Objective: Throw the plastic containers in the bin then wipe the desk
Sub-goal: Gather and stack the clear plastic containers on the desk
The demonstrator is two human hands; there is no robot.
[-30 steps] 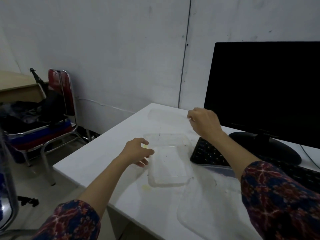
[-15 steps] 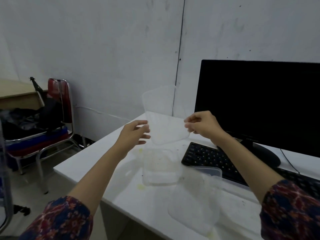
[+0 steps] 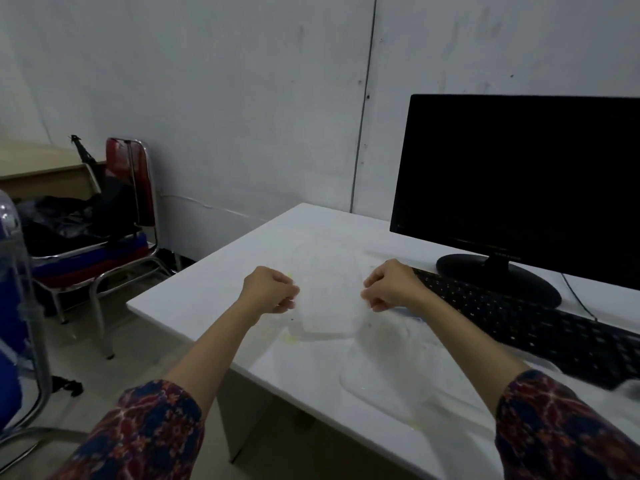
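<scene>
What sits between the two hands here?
In the head view, a clear plastic container spans the gap between the left hand and right hand, each gripping one edge.

Desk (image 3: 221,292) white w/ yellowish smears; containers (image 3: 329,303) clear; monitor (image 3: 519,188) & keyboard (image 3: 519,323) black; chair (image 3: 128,181) red; sleeves (image 3: 152,431) navy/red patterned; wall (image 3: 225,98) grey.

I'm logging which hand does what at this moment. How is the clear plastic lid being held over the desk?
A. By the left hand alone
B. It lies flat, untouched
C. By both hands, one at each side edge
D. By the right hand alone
C: the left hand and right hand each pinch a side edge of the clear lid, one grip per side.
</scene>
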